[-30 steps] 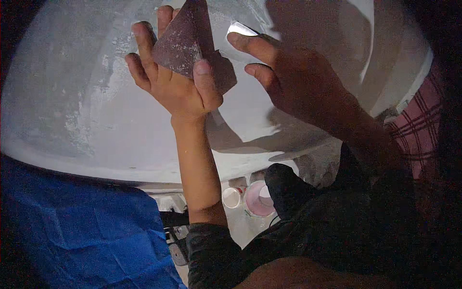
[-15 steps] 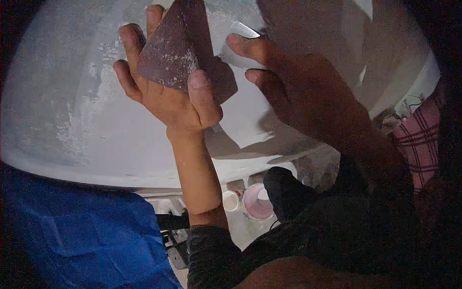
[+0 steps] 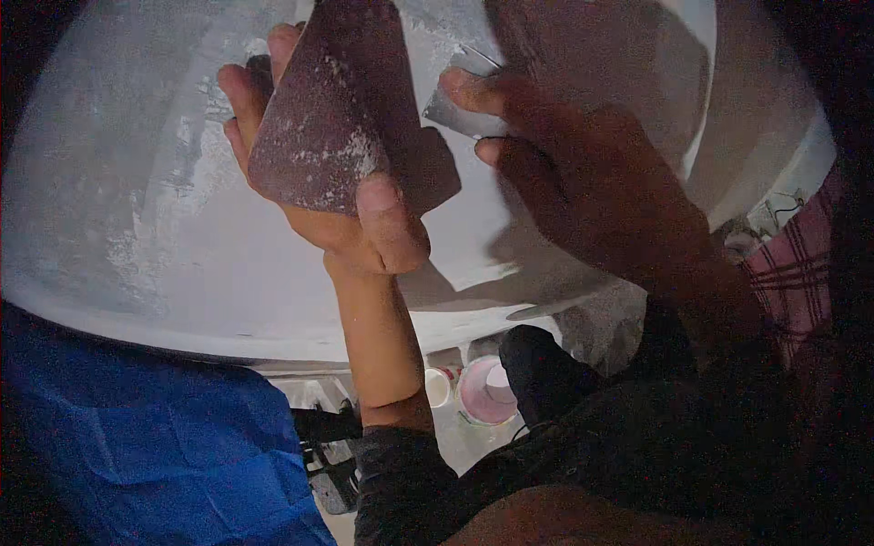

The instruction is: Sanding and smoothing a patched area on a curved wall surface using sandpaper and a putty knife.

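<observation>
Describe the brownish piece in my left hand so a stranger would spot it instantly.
Find the big pale curved surface, then the left hand in front of it. In that hand is the brownish piece, reaching the picture's top edge. Unlike the flat grey blade in the right hand, it is dull, angular and speckled with white.

A: Look at that maroon sheet (image 3: 309, 136): matt, paper-like, gritty with white crumbs!
B: And the thin blade (image 3: 455, 121), smooth grey metal!
A: Big curved surface (image 3: 246, 282) here, smooth and chalky-pale low down, rough and patchy at the left!
B: Blue sheet (image 3: 182, 437), creased, faintly sheeny; checked cloth (image 3: 797, 246), soft and matt; pink bucket (image 3: 478, 400), plastic by its look!
</observation>
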